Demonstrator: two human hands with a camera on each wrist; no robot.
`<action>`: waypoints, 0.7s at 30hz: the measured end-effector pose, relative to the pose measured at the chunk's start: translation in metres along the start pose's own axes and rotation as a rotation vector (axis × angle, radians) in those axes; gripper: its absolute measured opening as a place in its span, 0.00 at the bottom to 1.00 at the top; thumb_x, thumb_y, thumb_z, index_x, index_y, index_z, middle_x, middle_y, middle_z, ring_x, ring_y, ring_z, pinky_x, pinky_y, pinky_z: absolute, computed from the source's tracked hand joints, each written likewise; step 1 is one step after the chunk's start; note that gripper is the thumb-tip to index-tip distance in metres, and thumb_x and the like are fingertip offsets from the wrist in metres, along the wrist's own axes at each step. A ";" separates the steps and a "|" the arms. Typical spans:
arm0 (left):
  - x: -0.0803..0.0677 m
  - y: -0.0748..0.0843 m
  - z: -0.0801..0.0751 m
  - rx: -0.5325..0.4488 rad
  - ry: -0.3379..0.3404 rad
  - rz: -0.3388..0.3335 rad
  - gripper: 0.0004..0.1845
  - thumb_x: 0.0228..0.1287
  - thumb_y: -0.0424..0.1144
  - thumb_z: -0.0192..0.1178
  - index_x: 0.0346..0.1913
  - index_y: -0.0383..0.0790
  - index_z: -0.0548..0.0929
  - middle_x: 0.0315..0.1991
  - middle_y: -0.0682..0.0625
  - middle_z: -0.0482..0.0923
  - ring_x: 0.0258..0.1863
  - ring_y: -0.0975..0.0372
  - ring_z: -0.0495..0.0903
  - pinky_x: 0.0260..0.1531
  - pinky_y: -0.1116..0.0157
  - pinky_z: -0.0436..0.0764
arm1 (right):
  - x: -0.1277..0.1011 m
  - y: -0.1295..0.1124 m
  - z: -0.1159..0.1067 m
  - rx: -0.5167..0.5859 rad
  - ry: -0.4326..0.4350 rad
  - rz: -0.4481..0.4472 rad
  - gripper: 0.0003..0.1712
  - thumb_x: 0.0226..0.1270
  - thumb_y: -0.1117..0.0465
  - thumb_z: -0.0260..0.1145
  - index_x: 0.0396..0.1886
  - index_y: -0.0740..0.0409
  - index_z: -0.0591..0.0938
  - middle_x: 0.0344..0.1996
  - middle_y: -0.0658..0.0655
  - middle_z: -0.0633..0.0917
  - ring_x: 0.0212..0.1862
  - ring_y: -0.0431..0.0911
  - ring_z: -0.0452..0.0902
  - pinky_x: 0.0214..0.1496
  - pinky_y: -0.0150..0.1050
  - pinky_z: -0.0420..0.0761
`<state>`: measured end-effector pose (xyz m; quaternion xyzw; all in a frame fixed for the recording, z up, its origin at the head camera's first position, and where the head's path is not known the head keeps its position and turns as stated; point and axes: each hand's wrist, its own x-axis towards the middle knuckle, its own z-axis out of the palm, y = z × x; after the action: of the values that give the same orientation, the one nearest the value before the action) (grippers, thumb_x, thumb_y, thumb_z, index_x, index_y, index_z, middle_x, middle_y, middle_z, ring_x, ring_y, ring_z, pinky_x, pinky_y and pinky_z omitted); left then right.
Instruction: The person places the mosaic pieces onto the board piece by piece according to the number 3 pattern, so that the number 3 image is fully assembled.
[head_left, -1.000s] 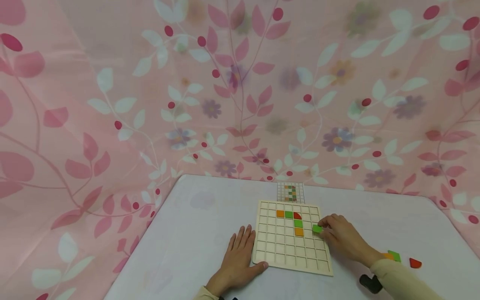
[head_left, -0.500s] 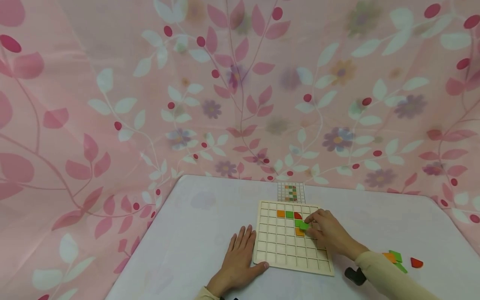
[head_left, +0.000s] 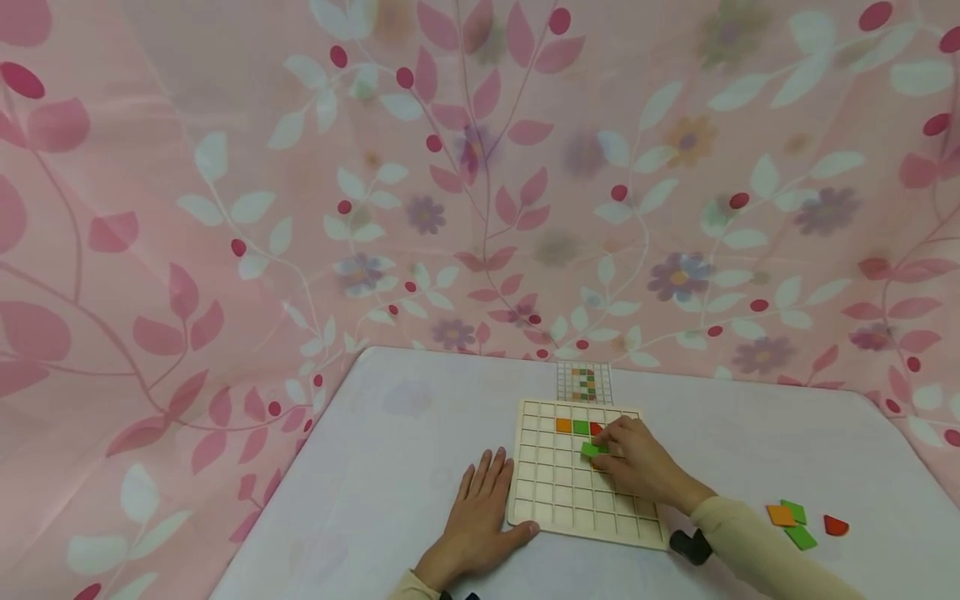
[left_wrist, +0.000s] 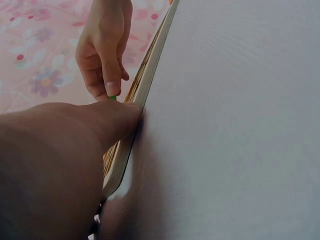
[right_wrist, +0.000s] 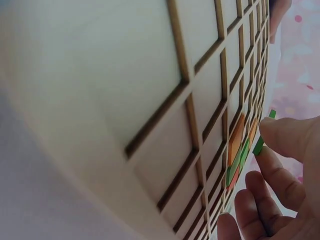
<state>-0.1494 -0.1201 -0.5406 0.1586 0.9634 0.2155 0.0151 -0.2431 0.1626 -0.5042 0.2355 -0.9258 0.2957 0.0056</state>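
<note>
My right hand (head_left: 647,460) pinches a green square tile (head_left: 588,451) between thumb and fingers, over the wooden grid board (head_left: 553,492). In the right wrist view the held tile (right_wrist: 258,147) stands on edge, apart from the board. An orange tile (head_left: 563,426), a green tile (head_left: 581,427) and a red rounded tile (head_left: 596,428) sit in a row in the board's cells. Below the red one, more tiles are mostly hidden by my right fingers. My left hand (head_left: 477,523) rests flat along the board's left edge, fingers straight, thumb at its near corner.
A small grid card (head_left: 566,385) with a coloured pattern lies just behind the board. To the right on the white table (head_left: 405,417) are a loose orange tile (head_left: 781,516), two green tiles and a red rounded tile (head_left: 836,526). A floral curtain (head_left: 480,183) hangs behind.
My right hand has carried the green tile leftward from the board's right side to the column left of the lower placed tiles. My left hand has stayed in place.
</note>
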 end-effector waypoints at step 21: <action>0.001 0.001 -0.001 -0.007 -0.003 -0.007 0.51 0.64 0.70 0.50 0.78 0.37 0.52 0.80 0.44 0.43 0.80 0.50 0.39 0.74 0.43 0.44 | 0.006 -0.005 0.010 -0.023 0.014 -0.024 0.09 0.54 0.57 0.77 0.34 0.46 0.86 0.38 0.47 0.78 0.45 0.45 0.70 0.48 0.45 0.75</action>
<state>-0.1497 -0.1194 -0.5392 0.1557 0.9632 0.2185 0.0178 -0.2446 0.1513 -0.5085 0.2443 -0.9263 0.2864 0.0184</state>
